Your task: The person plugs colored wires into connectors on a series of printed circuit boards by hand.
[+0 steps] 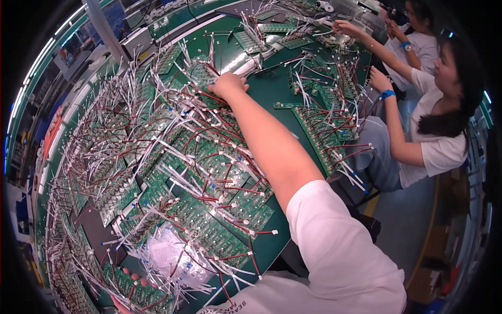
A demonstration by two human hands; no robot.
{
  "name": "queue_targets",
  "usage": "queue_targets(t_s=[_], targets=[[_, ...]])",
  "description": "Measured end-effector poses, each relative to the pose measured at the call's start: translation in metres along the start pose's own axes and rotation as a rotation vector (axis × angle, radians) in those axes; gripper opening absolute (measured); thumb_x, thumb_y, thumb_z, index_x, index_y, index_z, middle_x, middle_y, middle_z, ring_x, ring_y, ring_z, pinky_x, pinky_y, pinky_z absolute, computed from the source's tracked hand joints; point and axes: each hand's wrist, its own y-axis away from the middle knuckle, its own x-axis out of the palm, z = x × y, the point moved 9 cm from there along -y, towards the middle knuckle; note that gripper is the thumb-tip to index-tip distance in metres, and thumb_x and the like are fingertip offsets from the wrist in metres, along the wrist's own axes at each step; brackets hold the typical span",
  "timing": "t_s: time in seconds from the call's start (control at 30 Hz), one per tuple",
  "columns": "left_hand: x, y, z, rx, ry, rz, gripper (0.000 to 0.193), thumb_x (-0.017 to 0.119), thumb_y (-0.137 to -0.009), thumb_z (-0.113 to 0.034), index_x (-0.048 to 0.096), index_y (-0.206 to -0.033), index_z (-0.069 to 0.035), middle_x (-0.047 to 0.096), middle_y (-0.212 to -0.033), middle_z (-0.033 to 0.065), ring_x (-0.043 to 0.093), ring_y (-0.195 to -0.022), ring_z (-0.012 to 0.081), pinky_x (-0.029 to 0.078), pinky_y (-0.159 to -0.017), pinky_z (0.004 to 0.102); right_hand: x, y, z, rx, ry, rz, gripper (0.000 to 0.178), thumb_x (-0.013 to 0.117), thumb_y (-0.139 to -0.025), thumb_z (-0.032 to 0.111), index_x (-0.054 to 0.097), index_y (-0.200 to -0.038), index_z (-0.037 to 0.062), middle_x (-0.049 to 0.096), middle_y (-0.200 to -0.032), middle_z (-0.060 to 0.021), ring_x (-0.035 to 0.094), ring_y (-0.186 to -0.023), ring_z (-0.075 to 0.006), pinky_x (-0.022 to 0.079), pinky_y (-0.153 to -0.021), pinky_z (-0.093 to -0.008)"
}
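Observation:
My right arm stretches far across the bench, and my right hand (229, 86) is closed at the edge of a pile of green circuit boards (201, 73) with wires. Its fingertips are partly hidden, so what they hold is unclear. At the lower left, the fingertips of my left hand (135, 277) curl over the edge of a green circuit board (151, 295), with the thumb side below it. White and dark red wires with small white connectors hang from the boards. Beside the left hand lies a clear plastic bag (170, 256) with a pale label.
Wired boards (209, 225) lie heaped over the left and middle of the green bench (266, 89). More boards (324, 131) rest along its right edge. A co-worker (444, 99) sits at the right, one hand reaching over the far boards; another person (418, 36) sits beyond.

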Motion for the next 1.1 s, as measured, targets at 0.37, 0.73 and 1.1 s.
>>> queue_targets(t_s=[0.37, 0.73, 1.1], targets=[[-0.013, 0.008, -0.008, 0.074, -0.218, -0.355, 0.060, 0.034, -0.086, -0.049, 0.042, -0.132, -0.011, 0.047, -0.125, 0.0088, 0.046, -0.108, 0.0306, 0.037, -0.091, 0.0503, 0.019, -0.033, 0.002, -0.350, -0.032, 0.364, 0.069, 0.080, -0.051, 0.040, 0.063, -0.103, -0.0022, 0.062, -0.108, -0.0162, 0.058, -0.099, -0.0266, 0.042, -0.091, -0.0340], [-0.016, -0.001, 0.001, 0.042, -0.002, 0.003, 0.059, 0.033, -0.090, -0.046, 0.037, -0.129, -0.002, 0.053, -0.106, 0.0085, 0.049, -0.090, 0.0229, 0.045, -0.076, 0.0422, -0.014, -0.041, -0.041, -0.320, 0.242, 0.481, 0.078, 0.075, -0.063, 0.018, 0.039, -0.131, 0.0012, 0.041, -0.133, -0.0195, 0.039, -0.123, -0.0325, 0.031, -0.101, -0.0385], [-0.010, 0.009, -0.004, 0.073, -0.009, 0.003, 0.058, 0.034, -0.090, -0.046, 0.038, -0.129, -0.003, 0.052, -0.107, 0.0079, 0.049, -0.090, 0.0210, 0.046, -0.074, 0.0388, -0.040, -0.062, -0.054, -0.245, 0.467, 0.241, 0.048, 0.060, -0.079, 0.030, 0.057, -0.117, 0.0010, 0.051, -0.126, -0.0158, 0.049, -0.116, -0.0308, 0.037, -0.098, -0.0383]])
